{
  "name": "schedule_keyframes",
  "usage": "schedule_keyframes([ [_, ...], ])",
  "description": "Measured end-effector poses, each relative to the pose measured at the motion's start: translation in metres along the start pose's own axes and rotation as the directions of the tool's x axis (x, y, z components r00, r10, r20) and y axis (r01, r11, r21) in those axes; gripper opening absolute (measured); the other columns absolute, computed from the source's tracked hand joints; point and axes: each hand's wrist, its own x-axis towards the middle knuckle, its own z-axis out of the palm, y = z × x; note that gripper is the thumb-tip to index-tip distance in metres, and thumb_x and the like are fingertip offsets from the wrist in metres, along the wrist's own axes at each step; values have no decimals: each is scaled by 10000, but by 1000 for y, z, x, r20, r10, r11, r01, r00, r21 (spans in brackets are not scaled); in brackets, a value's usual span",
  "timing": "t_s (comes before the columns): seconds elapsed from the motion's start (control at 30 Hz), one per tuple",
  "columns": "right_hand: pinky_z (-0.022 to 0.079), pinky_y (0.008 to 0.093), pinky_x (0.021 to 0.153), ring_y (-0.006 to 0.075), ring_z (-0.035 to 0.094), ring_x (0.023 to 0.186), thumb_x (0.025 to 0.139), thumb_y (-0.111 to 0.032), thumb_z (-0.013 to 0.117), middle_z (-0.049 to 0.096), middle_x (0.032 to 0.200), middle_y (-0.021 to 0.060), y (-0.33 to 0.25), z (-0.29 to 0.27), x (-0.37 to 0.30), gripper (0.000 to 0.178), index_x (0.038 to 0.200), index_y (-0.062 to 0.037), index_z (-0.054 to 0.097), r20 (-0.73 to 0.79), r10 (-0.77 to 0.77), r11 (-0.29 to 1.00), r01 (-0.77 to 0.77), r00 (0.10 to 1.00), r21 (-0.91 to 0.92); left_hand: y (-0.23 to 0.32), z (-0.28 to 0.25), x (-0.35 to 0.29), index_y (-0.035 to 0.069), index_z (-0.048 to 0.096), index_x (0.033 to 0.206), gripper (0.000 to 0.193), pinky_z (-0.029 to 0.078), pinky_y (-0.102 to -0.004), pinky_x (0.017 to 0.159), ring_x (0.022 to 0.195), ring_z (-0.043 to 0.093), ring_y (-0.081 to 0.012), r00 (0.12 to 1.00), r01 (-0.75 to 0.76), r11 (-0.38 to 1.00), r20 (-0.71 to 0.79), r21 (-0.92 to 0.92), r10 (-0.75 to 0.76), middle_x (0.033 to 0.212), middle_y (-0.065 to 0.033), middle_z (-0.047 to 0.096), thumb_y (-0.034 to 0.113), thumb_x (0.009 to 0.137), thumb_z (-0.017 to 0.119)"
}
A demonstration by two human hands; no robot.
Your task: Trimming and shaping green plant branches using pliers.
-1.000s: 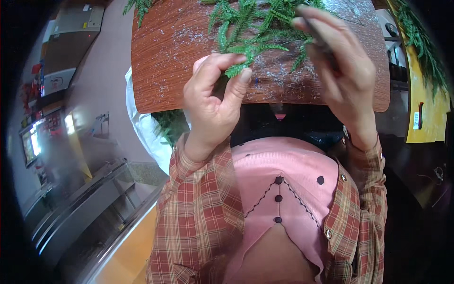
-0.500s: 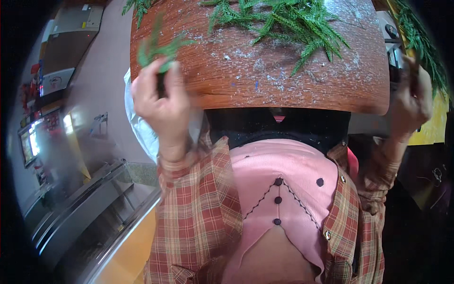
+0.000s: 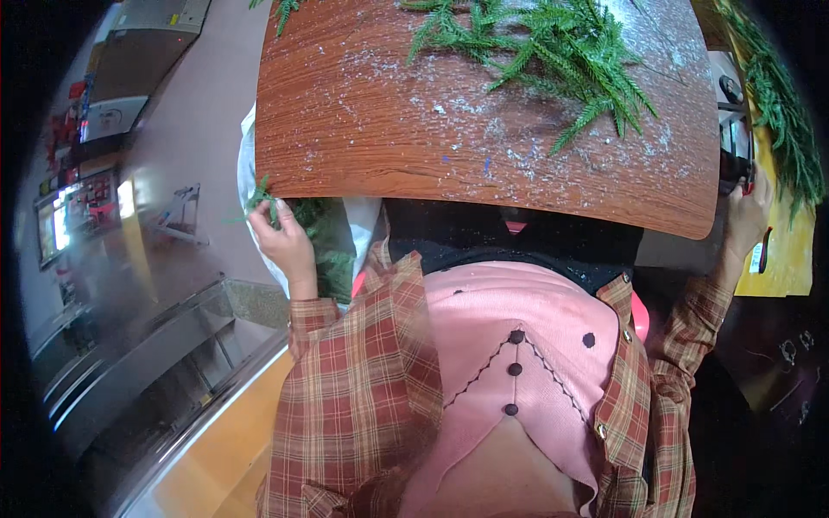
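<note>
My left hand (image 3: 289, 246) is beside the table's near left corner, its thumb and fingers pinched on a small green artificial fir sprig (image 3: 261, 195). Just below the table edge hangs a white bag (image 3: 247, 164), with more green sprigs (image 3: 331, 231) showing inside. At the right side of the table, my right hand (image 3: 749, 214) has its fingers closed around a dark thing with a bit of red; its kind cannot be made out. A pile of green fir sprigs (image 3: 579, 60) lies on the far part of the brown wooden table (image 3: 371, 138).
White flecks are scattered over the tabletop. Right of it, a yellow surface (image 3: 790, 259) bears a long bunch of green branches (image 3: 781, 112) and a slim dark-handled thing (image 3: 765, 250). At the left stand a metal-framed counter (image 3: 199, 371) and a small stand (image 3: 183, 214).
My left hand has come down from above the tabletop to the bag beside the corner, the sprig still in its fingers. My right hand has lowered toward the yellow surface.
</note>
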Motion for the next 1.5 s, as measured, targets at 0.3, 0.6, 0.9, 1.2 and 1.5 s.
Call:
schedule_keyframes([
  [0.3,519,351,801,269,649,973,868,-191,661,679,1064,73,-12,-21,13,284,1145,-128,656,-191,-210,973,224,959,55,-20,21,-45,-29,551,1066,249,445,-404,811,850,583,-304,980,136,982,-125,-128,-152,927,-166,598,176,927,582],
  [0.6,534,288,667,169,676,766,857,-195,724,712,987,57,-2,-23,21,240,1077,-101,707,-131,-105,977,127,986,171,-25,45,-19,19,639,1007,222,445,-497,786,903,565,-417,947,-273,960,191,57,258,950,-195,615,73,793,619],
  [0.9,485,244,624,107,577,704,885,-155,701,686,965,39,-37,-48,18,236,1098,-52,689,-178,-79,914,143,981,381,-14,72,-1,38,628,1120,296,432,-491,910,1084,531,-441,793,-464,878,499,121,351,1159,-227,597,152,847,618],
  [1.2,489,230,668,128,639,769,866,-55,683,714,932,35,-85,-76,22,180,1041,-58,724,-253,-133,907,221,958,358,-17,-29,9,34,672,1014,179,471,-383,783,904,614,-275,924,-324,895,307,306,230,986,-145,666,164,894,643],
  [1.5,507,265,783,127,641,880,919,-22,617,704,999,95,-107,-94,8,187,1085,47,669,-146,-87,696,165,985,699,155,4,90,31,676,992,149,484,-297,791,856,613,-180,846,-519,809,-302,-277,439,940,-80,651,-13,855,635],
])
